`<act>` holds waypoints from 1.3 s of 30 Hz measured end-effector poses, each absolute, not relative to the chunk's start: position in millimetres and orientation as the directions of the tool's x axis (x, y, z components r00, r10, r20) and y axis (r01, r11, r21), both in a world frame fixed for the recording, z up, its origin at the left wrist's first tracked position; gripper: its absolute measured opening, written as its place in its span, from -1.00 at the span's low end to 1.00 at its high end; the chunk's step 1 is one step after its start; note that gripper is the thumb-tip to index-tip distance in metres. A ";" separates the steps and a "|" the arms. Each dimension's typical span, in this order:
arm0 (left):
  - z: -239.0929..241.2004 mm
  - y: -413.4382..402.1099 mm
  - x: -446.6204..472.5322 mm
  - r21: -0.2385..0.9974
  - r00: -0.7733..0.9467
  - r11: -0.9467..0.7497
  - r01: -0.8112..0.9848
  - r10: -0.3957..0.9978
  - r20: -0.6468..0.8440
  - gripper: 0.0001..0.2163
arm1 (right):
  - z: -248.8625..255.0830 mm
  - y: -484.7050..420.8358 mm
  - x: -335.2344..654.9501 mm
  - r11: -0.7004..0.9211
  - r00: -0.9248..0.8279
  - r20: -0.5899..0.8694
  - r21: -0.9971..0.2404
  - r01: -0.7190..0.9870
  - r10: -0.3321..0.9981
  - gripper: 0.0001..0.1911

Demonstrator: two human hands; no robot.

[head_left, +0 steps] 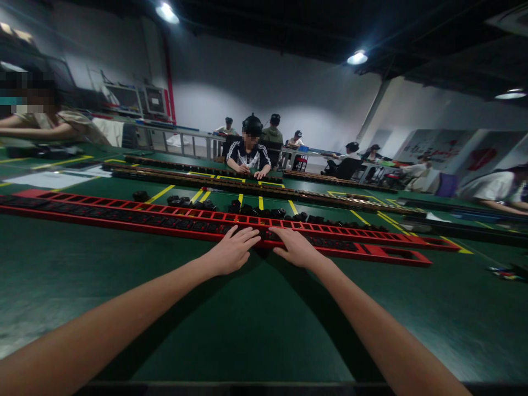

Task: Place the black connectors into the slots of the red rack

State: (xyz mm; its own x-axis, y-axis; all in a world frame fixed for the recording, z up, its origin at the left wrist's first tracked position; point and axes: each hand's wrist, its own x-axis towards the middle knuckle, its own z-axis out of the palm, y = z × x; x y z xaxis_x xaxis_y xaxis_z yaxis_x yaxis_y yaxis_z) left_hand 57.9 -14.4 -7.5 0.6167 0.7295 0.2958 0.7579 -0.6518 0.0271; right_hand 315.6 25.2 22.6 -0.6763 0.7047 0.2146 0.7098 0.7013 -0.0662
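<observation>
A long red frame (pixel 423 258) with a row of openings lies across the table in front of me. Black square pieces (pixel 181 223) fill many of its openings. My left hand (pixel 230 254) rests at the frame's near side, fingers spread over the black pieces. My right hand (pixel 297 247) lies a little to the right, its fingers stretched out over the same frame. What lies under the fingertips is hidden. Just behind runs a second red frame (pixel 447 245), whose visible openings look mostly unfilled.
Loose black parts (pixel 264 211) lie in clusters behind the frames. Long dark rails (pixel 313 195) cross the green table (pixel 247 330) farther back, among yellow tape marks. A co-worker (pixel 249 154) sits opposite; other people work at both sides. Small coloured items (pixel 505 272) lie at the right.
</observation>
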 end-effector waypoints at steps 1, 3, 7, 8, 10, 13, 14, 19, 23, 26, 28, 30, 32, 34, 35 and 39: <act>-6.8 -14.7 57.9 0.027 0.615 -0.649 0.761 0.734 0.289 -0.47 | 23.0 25.6 317.1 0.687 -0.660 0.216 -0.089 0.721 0.720 -0.34; -5.8 -15.1 57.8 0.026 0.612 -0.643 0.766 0.740 0.280 -0.48 | 23.4 26.9 320.3 0.663 -0.632 0.218 -0.123 0.738 0.744 -0.37; -6.4 -14.9 57.0 0.024 0.615 -0.646 0.763 0.736 0.282 -0.49 | 22.6 29.2 325.1 0.674 -0.632 0.250 -0.146 0.724 0.733 -0.37; -7.0 -14.7 56.8 0.020 0.618 -0.650 0.760 0.732 0.287 -0.49 | 22.8 29.3 325.4 0.689 -0.646 0.258 -0.142 0.710 0.719 -0.36; -8.0 -14.3 56.5 0.010 0.622 -0.655 0.756 0.724 0.298 -0.50 | 24.0 29.0 324.7 0.725 -0.683 0.260 -0.120 0.679 0.683 -0.41; -7.9 -14.6 56.8 0.001 0.625 -0.657 0.754 0.719 0.304 -0.50 | 26.7 27.5 322.0 0.747 -0.715 0.236 -0.091 0.658 0.658 -0.53; -7.3 -14.9 57.0 0.001 0.627 -0.657 0.754 0.719 0.302 -0.50 | 27.3 26.9 321.0 0.744 -0.713 0.231 -0.087 0.663 0.662 -0.54; -3.7 -16.9 58.0 0.019 0.621 -0.651 0.759 0.732 0.280 -0.49 | 25.6 24.6 319.1 0.710 -0.677 0.243 -0.083 0.699 0.695 -0.43; -4.5 -16.1 57.9 0.025 0.616 -0.648 0.762 0.735 0.282 -0.49 | 24.7 25.8 320.1 0.707 -0.673 0.241 -0.096 0.701 0.700 -0.44; -7.0 -14.3 57.6 0.007 0.627 -0.656 0.755 0.724 0.288 -0.49 | 25.2 27.5 320.7 0.735 -0.705 0.226 -0.090 0.672 0.672 -0.55; -8.3 -13.3 57.5 -0.002 0.631 -0.659 0.752 0.718 0.294 -0.49 | 24.9 27.9 320.4 0.733 -0.702 0.231 -0.089 0.674 0.674 -0.56; -8.8 -13.1 57.5 0.000 0.628 -0.657 0.754 0.720 0.296 -0.49 | 24.0 28.0 320.2 0.731 -0.699 0.236 -0.081 0.678 0.675 -0.54; -8.0 -13.7 57.5 0.009 0.623 -0.653 0.757 0.726 0.291 -0.49 | 23.1 28.7 321.4 0.735 -0.705 0.232 -0.076 0.674 0.670 -0.49; -6.3 -14.6 57.5 0.014 0.624 -0.653 0.757 0.729 0.282 -0.49 | 23.6 31.5 325.8 0.725 -0.698 0.215 -0.081 0.684 0.683 -0.42; -5.3 -15.2 57.4 0.014 0.625 -0.654 0.757 0.729 0.278 -0.49 | 24.6 33.8 329.7 0.709 -0.685 0.200 -0.088 0.699 0.700 -0.39; -2.7 -16.0 56.5 0.010 0.631 -0.657 0.754 0.727 0.270 -0.49 | 34.2 47.9 359.2 0.599 -0.594 0.075 -0.119 0.792 0.801 -0.29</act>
